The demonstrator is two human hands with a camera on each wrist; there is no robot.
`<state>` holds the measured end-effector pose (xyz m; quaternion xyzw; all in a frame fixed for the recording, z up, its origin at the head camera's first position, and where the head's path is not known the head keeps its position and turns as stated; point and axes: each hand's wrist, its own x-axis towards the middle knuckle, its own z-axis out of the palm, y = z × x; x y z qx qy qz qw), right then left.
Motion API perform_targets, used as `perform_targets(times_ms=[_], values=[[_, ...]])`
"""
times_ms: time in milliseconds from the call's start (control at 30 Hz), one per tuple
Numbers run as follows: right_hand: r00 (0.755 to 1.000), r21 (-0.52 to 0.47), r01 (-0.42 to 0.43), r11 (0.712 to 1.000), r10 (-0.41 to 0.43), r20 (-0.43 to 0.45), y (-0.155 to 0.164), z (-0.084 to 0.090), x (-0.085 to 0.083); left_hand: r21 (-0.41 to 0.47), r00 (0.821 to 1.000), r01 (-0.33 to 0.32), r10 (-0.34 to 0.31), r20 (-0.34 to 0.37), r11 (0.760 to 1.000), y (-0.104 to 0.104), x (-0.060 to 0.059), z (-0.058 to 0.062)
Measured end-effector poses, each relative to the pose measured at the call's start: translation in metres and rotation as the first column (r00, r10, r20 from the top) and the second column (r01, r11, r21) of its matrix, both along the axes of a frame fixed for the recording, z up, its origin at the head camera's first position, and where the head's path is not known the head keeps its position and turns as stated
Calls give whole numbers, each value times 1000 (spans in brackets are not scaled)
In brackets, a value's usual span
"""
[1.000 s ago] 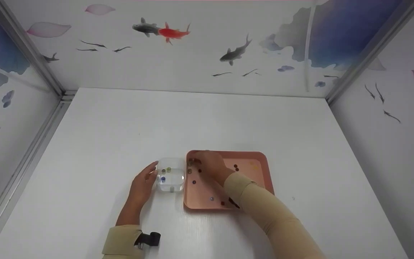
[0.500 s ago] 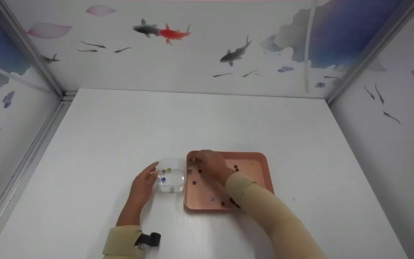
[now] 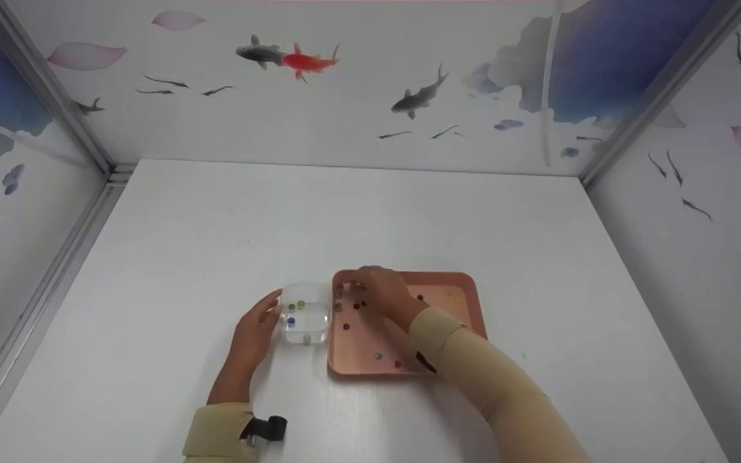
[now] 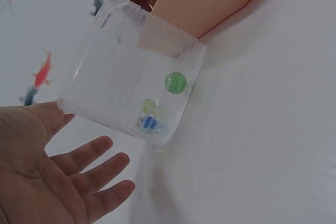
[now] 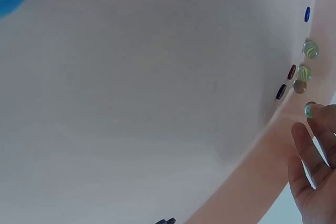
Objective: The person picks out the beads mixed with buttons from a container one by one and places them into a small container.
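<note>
Far left: aluminium frame post and painted wall panel, with bare white tabletop (image 3: 171, 257) running wide between wall and work. Next, left hand (image 3: 256, 331) flat beside the clear plastic box (image 3: 306, 313), fingers straight and relaxed, fingertips (image 4: 107, 142) just short of the box's near wall in the left wrist view, thumb side against its corner; grip open, holding nothing, placed as in the earlier head views. Inside the box: a green marble (image 4: 176, 83), a paler one and a blue one (image 4: 149, 123) gathered near one wall. Just right of the box, nearly touching: pink tray (image 3: 473, 302), scattered marbles across its floor. Right hand (image 3: 380, 292) at the tray's far left corner, shifted only slightly against the earlier views, fingers now curled close over a green-striped marble (image 5: 310, 110) at the tray wall; pinch looks made or nearly made, cannot tell for certain from the right wrist view, since only part of the marble shows at the fingertips. Judged meaning: another marble about ready to lift toward the box. Beside it along the wall: more marbles (image 5: 303, 73) clustered tight, easy to knock. Tray rim low, box mouth open and near, short clear path over both edges. Further right: open tabletop up to the right wall.
</note>
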<state>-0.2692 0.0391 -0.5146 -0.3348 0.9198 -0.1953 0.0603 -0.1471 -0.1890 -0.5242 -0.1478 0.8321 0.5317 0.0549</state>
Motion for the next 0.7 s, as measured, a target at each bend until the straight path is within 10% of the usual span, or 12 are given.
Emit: perform_targets(times_ms=[700], values=[[993,-56,117,992,-115,36,3,18,1,4,1000,-17,17,23,1000,0,-2,0]])
